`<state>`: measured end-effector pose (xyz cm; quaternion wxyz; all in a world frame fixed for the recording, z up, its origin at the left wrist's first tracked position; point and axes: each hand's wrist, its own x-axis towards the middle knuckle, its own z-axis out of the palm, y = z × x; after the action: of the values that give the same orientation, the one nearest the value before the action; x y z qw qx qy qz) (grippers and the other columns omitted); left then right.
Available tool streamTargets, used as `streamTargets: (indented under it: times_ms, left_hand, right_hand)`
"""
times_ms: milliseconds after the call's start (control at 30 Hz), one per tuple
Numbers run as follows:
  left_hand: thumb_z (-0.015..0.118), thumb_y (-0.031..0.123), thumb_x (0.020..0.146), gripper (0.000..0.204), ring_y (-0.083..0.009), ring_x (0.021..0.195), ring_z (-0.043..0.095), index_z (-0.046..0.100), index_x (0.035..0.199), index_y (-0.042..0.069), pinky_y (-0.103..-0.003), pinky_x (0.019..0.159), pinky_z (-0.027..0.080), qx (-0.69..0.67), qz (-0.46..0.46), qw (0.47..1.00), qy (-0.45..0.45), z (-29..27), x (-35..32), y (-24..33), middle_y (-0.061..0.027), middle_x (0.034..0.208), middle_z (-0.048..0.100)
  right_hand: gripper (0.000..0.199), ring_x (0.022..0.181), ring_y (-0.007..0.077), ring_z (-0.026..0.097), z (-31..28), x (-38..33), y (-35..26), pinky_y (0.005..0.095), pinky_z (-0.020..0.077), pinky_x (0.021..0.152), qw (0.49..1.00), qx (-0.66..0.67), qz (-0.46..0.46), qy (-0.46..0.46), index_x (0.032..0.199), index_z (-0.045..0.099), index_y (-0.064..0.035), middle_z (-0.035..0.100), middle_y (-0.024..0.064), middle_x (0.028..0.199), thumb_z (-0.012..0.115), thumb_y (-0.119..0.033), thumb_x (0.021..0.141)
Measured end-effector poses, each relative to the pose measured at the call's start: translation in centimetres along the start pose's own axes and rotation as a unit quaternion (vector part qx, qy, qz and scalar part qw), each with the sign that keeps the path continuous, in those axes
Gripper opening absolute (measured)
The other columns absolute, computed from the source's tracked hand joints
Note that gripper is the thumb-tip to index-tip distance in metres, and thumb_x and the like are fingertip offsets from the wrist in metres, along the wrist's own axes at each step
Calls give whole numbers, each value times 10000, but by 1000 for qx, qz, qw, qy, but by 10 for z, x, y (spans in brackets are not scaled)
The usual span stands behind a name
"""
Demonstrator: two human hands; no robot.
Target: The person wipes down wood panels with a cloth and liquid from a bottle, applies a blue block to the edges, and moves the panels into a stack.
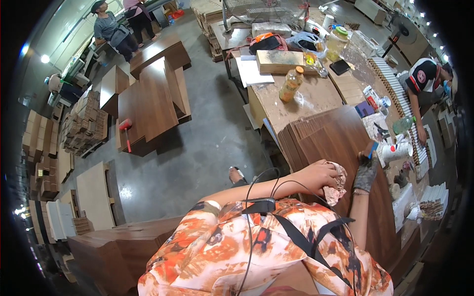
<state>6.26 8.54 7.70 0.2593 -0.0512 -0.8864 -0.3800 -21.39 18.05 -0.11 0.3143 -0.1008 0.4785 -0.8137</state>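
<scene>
My left hand (316, 176) is bare and closed round a crumpled pinkish rag (335, 185). It rests over a stack of dark brown wood-grain panels (326, 135) in front of me. My right hand (366, 171) wears a dirty grey glove and lies over the same panels, to the right of the rag. Its fingers are closed on a small blue tool (374, 149), whose exact kind I cannot make out. The rag and the blue tool are apart from each other.
The worktable (271, 101) holds an orange-capped bottle (292, 85), a phone (339, 67), a white tub (396, 152) and a long cardboard box (280, 62). A co-worker (424, 81) leans in at the right. Panel stacks (148, 108) with a red mallet (125, 125) stand left.
</scene>
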Motion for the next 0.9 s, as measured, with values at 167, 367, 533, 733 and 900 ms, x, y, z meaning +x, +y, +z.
streamTargets:
  times_ms: [167, 367, 533, 733, 900]
  left_hand:
    - [838, 154, 726, 373, -308, 1051, 633, 773, 1093, 136, -428, 930, 471, -27, -76, 988, 128, -94, -51, -15, -69, 1027, 684]
    - [732, 83, 837, 579, -251, 1045, 672, 641, 1400, 187, -366, 971, 509, -94, -390, 897, 185, -215, -176, -34, -82, 1141, 730]
    - [645, 31, 854, 489, -197, 910, 682, 712, 1314, 182, -324, 807, 547, -6, -394, 887, 240, -295, -271, -52, -68, 1040, 750]
    - [698, 113, 920, 450, -73, 831, 644, 657, 1368, 94, -262, 748, 551, -193, -543, 753, 316, -359, -306, -44, -36, 1006, 739]
    - [738, 244, 961, 680, -24, 652, 536, 439, 1536, 38, -220, 512, 417, -185, -517, 728, 410, -386, -297, -87, 13, 894, 682]
  right_hand:
    - [348, 865, 258, 678, 66, -41, 2, 418, 553, 916, 990, 98, 97, -15, 1204, 623, -12, 719, 144, 986, 554, -316, 1049]
    - [351, 957, 237, 674, 226, -78, 77, 411, 544, 940, 974, -195, -58, -103, 1261, 608, -3, 685, 117, 1057, 536, -281, 1059]
    - [362, 1009, 201, 653, 388, -93, 148, 364, 543, 933, 940, -143, 131, -280, 1284, 583, -17, 643, 95, 1131, 594, -266, 1022]
    - [407, 1061, 176, 675, 536, -131, 213, 300, 556, 927, 867, -94, 347, -345, 1303, 566, -11, 670, 82, 1122, 694, -187, 958]
    - [316, 915, 87, 636, 598, -116, 290, 271, 527, 859, 845, -79, 399, -348, 1238, 632, -54, 682, -3, 1026, 688, -188, 958]
